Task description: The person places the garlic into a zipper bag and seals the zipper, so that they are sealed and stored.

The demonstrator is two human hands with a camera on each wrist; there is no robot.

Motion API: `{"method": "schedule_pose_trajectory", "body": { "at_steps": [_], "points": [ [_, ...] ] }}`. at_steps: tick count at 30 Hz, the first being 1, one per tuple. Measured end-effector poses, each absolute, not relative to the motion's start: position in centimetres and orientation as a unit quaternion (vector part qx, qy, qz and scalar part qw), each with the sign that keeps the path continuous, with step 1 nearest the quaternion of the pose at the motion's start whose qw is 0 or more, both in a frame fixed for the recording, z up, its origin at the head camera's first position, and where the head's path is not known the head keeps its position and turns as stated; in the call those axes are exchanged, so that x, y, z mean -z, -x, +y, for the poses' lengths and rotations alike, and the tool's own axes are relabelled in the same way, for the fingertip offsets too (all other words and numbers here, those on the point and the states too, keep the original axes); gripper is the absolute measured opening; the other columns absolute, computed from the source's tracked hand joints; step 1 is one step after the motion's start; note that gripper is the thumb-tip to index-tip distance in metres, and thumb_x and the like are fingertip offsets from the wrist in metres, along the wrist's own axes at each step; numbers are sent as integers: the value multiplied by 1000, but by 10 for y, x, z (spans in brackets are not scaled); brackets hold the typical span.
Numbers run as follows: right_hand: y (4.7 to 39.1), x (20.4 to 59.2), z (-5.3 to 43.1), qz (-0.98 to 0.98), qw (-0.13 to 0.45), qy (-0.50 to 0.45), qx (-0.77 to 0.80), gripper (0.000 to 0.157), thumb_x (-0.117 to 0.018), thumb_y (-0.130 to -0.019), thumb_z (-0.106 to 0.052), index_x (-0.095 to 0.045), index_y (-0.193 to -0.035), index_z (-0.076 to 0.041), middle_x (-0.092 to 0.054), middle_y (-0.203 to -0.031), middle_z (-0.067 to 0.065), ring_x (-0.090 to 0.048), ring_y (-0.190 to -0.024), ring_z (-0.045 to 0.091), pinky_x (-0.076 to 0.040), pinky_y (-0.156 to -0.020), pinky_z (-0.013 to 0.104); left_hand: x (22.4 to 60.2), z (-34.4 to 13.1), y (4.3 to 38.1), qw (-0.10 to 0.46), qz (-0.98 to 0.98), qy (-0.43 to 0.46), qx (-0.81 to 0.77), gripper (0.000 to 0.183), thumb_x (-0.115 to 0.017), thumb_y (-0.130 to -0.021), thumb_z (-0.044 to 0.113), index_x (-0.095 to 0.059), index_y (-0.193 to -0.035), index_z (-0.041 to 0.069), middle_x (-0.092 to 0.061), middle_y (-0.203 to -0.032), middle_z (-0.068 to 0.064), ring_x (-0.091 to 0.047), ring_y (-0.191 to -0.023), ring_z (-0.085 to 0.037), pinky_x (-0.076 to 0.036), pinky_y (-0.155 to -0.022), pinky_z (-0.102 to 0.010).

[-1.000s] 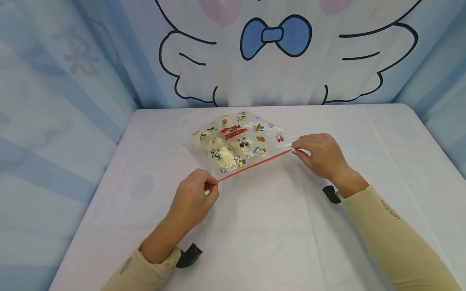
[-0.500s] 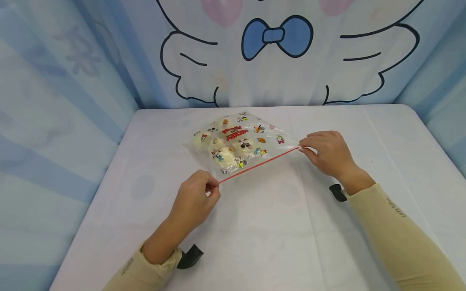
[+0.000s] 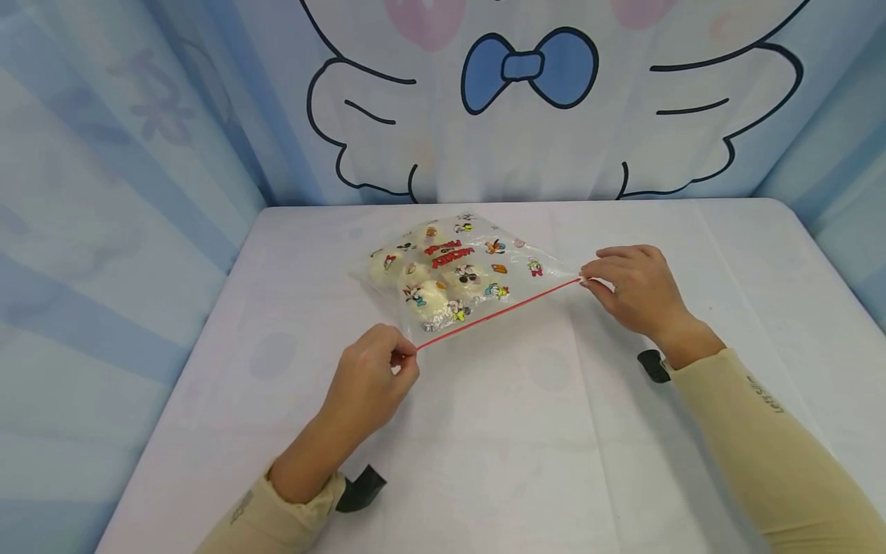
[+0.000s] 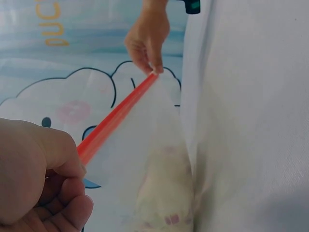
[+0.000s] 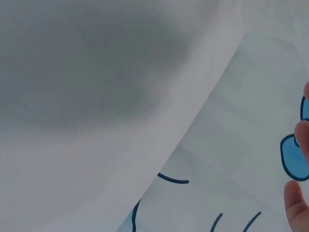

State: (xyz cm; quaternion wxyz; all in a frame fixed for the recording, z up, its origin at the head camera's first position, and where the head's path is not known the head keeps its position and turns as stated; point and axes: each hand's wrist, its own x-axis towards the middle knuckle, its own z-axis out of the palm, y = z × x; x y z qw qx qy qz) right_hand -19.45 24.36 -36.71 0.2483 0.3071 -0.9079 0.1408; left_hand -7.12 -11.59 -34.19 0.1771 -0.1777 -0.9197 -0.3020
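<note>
A clear zip bag point(image 3: 484, 285) with cartoon prints and red lettering lies on the table, several pale round things point(image 3: 428, 300) inside it. Their kind is hard to tell through the plastic. Along its near edge runs a red zip strip point(image 3: 498, 314), held taut and slanting up to the right. My left hand point(image 3: 374, 377) pinches the strip's left end between thumb and fingers. At the other end, my right hand point(image 3: 633, 288) pinches the strip at the bag's corner. The left wrist view shows the red strip point(image 4: 118, 118) stretched between both hands.
A white cloth covers the table point(image 3: 498, 454). Behind it hangs a printed curtain point(image 3: 526, 154) with a blue bow, and a blue curtain point(image 3: 104, 254) hangs at the left. Black straps point(image 3: 361, 488) stick out from both wrists.
My right hand has moved right and slightly away along the bag's edge, and more of the red strip shows between the hands. My left hand stays nearly still.
</note>
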Motion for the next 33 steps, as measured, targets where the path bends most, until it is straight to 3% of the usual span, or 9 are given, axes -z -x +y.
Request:
{"method": "schedule_pose_trajectory", "body": {
  "at_steps": [12,24,33],
  "points": [
    [195,374,241,-897,233,-329,-180,16,-78,-77,4,-75,-91,-1,-73,-85,12,-68,-84,35,-52,-76,52,341,-121,75,158,-929,178,285,18,-73,-77,-11,-62,-81,3,-59,-79,-6,-56,-69,-15,-52,-59,-26],
    [182,373,237,-939,125,-269,-171,13,-72,-85,-1,-71,-98,-2,-72,-99,13,-66,-95,33,-52,-85,52,338,-122,75,104,-941,169,275,16,-73,-80,-5,-61,-86,3,-56,-80,-5,-53,-70,-16,-50,-61,-29],
    [176,374,237,-937,114,-278,-179,14,-71,-84,-2,-71,-98,-4,-71,-100,11,-66,-96,31,-52,-85,51,336,-123,76,104,-941,163,279,15,-76,-82,2,-63,-90,2,-57,-82,-4,-55,-73,-17,-51,-63,-31]
  ]
}}
